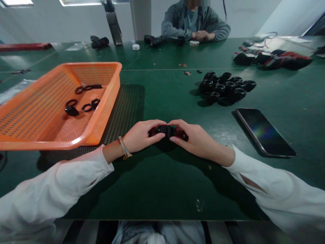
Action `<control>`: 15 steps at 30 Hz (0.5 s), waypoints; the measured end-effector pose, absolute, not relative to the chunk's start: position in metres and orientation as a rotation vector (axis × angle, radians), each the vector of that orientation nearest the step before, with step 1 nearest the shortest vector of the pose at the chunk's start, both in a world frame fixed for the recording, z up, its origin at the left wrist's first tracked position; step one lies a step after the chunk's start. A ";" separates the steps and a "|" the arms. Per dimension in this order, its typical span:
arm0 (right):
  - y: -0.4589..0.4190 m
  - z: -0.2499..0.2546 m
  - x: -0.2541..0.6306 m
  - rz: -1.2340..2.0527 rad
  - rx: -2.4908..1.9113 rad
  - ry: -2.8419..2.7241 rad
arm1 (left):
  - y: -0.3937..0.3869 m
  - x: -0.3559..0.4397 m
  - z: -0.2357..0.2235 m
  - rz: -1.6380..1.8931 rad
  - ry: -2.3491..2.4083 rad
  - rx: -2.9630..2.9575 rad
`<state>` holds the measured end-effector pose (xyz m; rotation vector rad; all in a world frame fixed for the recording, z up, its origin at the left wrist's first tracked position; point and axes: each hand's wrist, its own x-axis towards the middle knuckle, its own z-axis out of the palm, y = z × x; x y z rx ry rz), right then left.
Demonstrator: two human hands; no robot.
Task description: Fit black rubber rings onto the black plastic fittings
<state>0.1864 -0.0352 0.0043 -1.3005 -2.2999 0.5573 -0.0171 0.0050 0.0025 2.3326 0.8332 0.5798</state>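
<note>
Between my two hands, low over the green table (152,189), is a small black plastic part (166,130). My left hand (142,135) grips its left end between thumb and fingers. On the right end, my right hand (191,137) is closed the same way. The fingertips of both hands nearly meet above the part and hide much of it, so its exact kind is not clear. To the left stands an orange basket (86,144) with several black ring-shaped parts (87,107) inside. Several black cylindrical pieces (230,86) are grouped beyond my right hand.
A smartphone (265,132) lies on the right. Black and red bundled items (273,59) sit at the far right. Across the table a person (195,23) rests folded arms near a dark object (153,40). A white cap (136,47) and a grey upright stand (114,27) are at the back.
</note>
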 end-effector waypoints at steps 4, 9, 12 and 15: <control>-0.036 0.006 0.186 0.562 -1.306 -2.302 | 0.005 -0.017 0.003 0.571 0.845 2.323; -0.036 0.008 0.185 0.580 -1.312 -2.295 | 0.005 -0.017 0.003 0.560 0.851 2.324; -0.035 0.007 0.185 0.581 -1.321 -2.290 | 0.005 -0.017 0.004 0.557 0.858 2.323; -0.035 0.006 0.185 0.578 -1.335 -2.286 | 0.004 -0.017 0.004 0.553 0.863 2.325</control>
